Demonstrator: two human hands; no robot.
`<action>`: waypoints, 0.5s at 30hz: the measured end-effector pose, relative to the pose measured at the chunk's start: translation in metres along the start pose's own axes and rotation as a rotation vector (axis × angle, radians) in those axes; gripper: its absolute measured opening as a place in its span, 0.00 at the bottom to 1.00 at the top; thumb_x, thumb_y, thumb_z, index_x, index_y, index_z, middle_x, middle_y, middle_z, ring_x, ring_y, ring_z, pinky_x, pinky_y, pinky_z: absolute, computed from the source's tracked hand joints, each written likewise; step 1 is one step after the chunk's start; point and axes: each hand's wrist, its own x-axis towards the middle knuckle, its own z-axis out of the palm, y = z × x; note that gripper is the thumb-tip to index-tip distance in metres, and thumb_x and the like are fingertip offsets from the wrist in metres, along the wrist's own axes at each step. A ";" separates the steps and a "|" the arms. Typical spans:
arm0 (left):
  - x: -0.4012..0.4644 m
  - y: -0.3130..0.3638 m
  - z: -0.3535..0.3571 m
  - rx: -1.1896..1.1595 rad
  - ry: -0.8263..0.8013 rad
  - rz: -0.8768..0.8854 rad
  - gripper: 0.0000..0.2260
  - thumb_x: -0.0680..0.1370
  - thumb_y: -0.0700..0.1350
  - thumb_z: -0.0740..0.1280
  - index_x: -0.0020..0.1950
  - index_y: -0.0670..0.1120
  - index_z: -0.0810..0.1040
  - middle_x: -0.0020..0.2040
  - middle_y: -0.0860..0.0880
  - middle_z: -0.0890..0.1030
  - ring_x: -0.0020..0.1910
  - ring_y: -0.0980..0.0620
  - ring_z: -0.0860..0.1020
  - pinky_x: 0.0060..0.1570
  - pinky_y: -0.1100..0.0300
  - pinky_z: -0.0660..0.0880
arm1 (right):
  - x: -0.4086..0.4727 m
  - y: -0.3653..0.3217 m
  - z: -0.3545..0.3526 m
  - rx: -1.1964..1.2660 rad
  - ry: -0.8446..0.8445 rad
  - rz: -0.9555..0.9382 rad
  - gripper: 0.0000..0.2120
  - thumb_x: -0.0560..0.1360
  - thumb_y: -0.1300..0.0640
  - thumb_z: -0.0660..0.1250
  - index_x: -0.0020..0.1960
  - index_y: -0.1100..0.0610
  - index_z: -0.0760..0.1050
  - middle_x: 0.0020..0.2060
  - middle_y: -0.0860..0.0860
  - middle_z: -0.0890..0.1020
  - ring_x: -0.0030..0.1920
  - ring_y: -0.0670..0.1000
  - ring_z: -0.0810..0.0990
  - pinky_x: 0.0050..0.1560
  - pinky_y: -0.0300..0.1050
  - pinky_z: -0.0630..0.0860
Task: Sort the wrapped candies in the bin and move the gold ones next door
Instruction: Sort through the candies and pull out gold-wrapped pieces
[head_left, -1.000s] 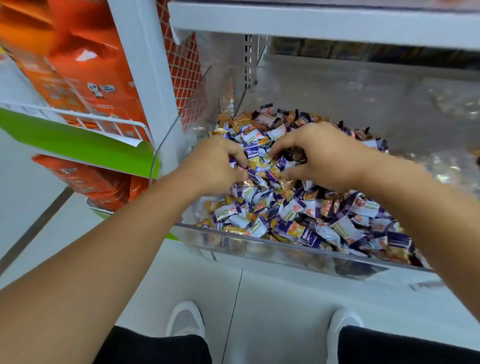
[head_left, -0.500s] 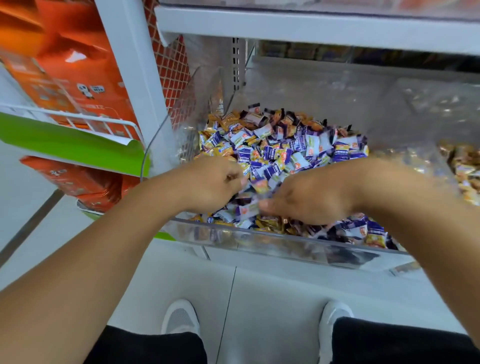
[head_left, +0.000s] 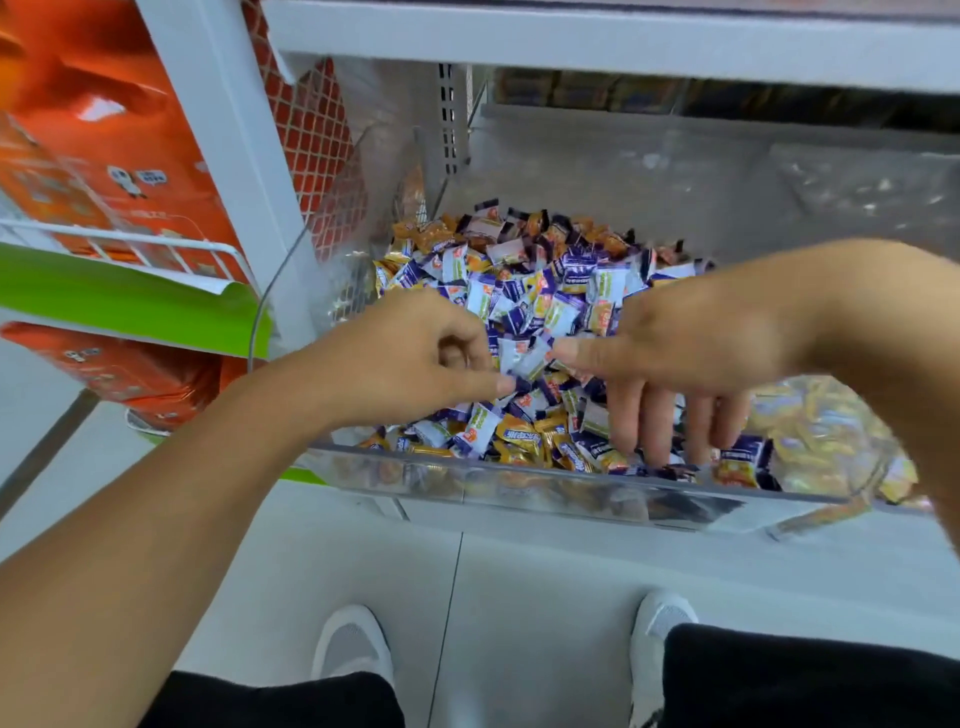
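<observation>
Far to my left, orange cartons (head_left: 111, 130) are standing behind a white wire rail (head_left: 124, 236), with a green shelf strip (head_left: 130, 306) running under them and a white upright post (head_left: 234, 156) dividing them from the red mesh panel (head_left: 306, 145) beside the bin. My left hand (head_left: 410, 358) is hovering over the left half of the clear bin (head_left: 519, 491), its fingers curling inward and its thumb reaching out to the right; the thumb tip is touching a white-and-purple candy (head_left: 524, 361), though I cannot tell whether I am truly pinching it or only brushing it. The candies (head_left: 545, 291) are lying heaped in the bin, mostly purple-and-white wrappers with gold ones mixed through, and a gold candy (head_left: 522, 436) with blue lettering is sitting near the front wall, just below my hands. My right hand (head_left: 691, 348) is reaching in from the right, its thumb pointing left toward that same white-and-purple candy, while its fingers (head_left: 654, 421) are hanging spread and fairly straight, their tips dipping into the pile near the front wall and gripping nothing I can see. Further right, behind the clear divider, the neighbouring bin (head_left: 831, 431) is holding gold wrappers. Below, my two white shoes (head_left: 353, 644) are standing on the pale floor.
</observation>
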 end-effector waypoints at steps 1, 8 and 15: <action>0.001 0.001 0.002 -0.017 -0.097 0.013 0.10 0.70 0.57 0.76 0.42 0.52 0.84 0.35 0.51 0.82 0.27 0.60 0.74 0.31 0.64 0.71 | 0.003 0.003 0.008 -0.062 -0.072 0.066 0.41 0.77 0.30 0.43 0.50 0.59 0.84 0.45 0.53 0.87 0.43 0.57 0.86 0.52 0.55 0.82; 0.016 0.008 0.023 0.213 -0.260 0.001 0.22 0.67 0.59 0.78 0.58 0.55 0.81 0.47 0.56 0.79 0.41 0.58 0.76 0.42 0.62 0.75 | 0.028 0.003 0.022 0.103 -0.085 -0.032 0.35 0.76 0.30 0.45 0.69 0.49 0.74 0.64 0.47 0.80 0.65 0.54 0.76 0.60 0.53 0.80; 0.024 -0.004 0.021 0.343 -0.126 0.028 0.14 0.65 0.54 0.81 0.45 0.53 0.82 0.42 0.56 0.81 0.41 0.56 0.78 0.42 0.59 0.74 | 0.040 0.002 0.016 0.426 0.095 -0.236 0.32 0.79 0.31 0.46 0.75 0.46 0.68 0.68 0.42 0.76 0.52 0.48 0.81 0.60 0.47 0.79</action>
